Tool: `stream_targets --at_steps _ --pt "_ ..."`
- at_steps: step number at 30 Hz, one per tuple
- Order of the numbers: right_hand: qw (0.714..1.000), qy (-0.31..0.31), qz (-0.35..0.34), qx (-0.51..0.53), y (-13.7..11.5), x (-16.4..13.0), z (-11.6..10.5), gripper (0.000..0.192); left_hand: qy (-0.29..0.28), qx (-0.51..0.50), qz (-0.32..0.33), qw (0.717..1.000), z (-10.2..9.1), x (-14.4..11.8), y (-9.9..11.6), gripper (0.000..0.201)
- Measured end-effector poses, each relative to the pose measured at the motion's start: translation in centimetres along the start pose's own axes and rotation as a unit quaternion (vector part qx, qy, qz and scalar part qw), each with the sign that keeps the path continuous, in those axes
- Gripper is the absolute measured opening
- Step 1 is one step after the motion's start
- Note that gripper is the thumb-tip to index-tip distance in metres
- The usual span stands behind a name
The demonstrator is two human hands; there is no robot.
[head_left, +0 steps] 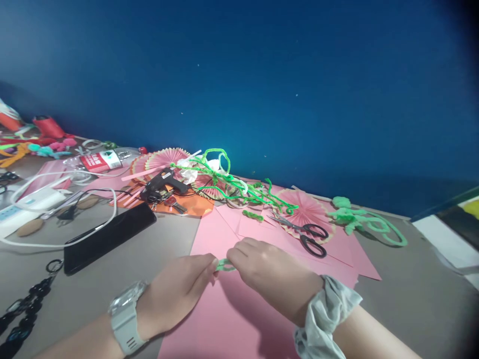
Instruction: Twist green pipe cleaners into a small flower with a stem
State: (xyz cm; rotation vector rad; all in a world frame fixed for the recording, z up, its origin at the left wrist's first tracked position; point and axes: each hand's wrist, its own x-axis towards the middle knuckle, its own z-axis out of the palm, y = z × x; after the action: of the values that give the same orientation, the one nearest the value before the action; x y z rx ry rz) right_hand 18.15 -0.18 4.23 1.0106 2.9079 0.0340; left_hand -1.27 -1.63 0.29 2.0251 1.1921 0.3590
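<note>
Between my two hands is a short piece of light green pipe cleaner [225, 265], bent into a narrow loop. My left hand [179, 286], with a pale watch at the wrist, pinches its left end between thumb and finger. Closed around the other end is my right hand [269, 269], a grey scrunchie on its wrist; its fingertips are partly hidden. Both hands hover over pink paper [228, 329]. Beyond them lie black-handled scissors [312, 239], a small twisted green piece [253, 215] and a tangle of green pipe cleaners [239, 184].
A black glue gun [164, 184] rests on orange paper [194, 203] behind my hands. To the left are a black phone [110, 237], a white power strip [33, 207] with cables and a plastic bottle [108, 159]. Pink paper fans [307, 209] lean along the blue wall [262, 89].
</note>
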Motion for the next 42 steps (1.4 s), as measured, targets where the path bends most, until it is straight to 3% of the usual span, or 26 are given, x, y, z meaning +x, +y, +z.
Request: stream_targets --at_steps 6,10,16,20,24,31,39,42 --pt "0.993 -0.018 0.021 0.117 0.9 -0.7 1.2 0.018 -0.06 0.065 0.014 0.996 0.3 0.2 0.7 0.029" --pt "0.994 -0.03 0.032 0.104 0.9 -0.8 0.9 0.017 -0.058 0.086 0.019 0.994 0.6 0.2 0.6 0.027" --pt "0.996 0.071 -0.034 -0.04 0.2 0.1 0.5 0.016 -0.031 0.013 -0.008 0.999 0.3 -0.1 0.1 0.031" --pt "0.985 0.142 -0.089 -0.049 0.3 0.1 1.0 0.024 -0.001 -0.076 -0.007 0.997 -0.2 -0.1 0.3 0.035" --pt "0.977 0.185 -0.102 -0.017 0.3 0.0 1.0 0.031 0.004 -0.136 -0.009 0.991 -0.9 0.1 0.7 0.038" --pt "0.981 0.167 -0.09 0.039 0.8 -0.1 0.5 0.026 -0.03 -0.137 -0.01 0.99 -1.2 0.1 0.8 0.038" --pt "0.987 0.133 -0.048 0.077 1.1 -0.2 0.8 0.021 -0.045 -0.063 -0.053 0.996 -0.7 -0.3 0.8 0.029" --pt "0.99 0.107 -0.012 0.091 0.9 -0.2 0.6 0.02 -0.009 -0.035 -0.054 0.998 -0.7 -0.3 1.0 0.024"
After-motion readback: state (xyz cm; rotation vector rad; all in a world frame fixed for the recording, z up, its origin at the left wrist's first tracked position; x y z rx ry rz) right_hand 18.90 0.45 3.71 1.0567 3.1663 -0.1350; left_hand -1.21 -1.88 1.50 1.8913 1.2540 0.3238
